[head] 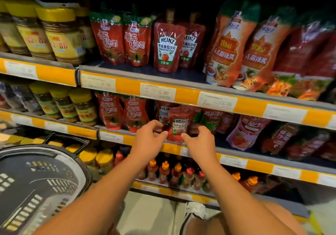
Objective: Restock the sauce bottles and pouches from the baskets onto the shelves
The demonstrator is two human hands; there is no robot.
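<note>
Now my left hand and right hand at the Heinz ketchup pouch, fingers half curled, on each side of it, grip unclear, pouch upright at the middle shelf front, black basket at left, seemingly empty.

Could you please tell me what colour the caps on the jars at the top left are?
Yellow; the jar caps show best in the head view.

Shop: price-tagged shelves of sauces
</note>
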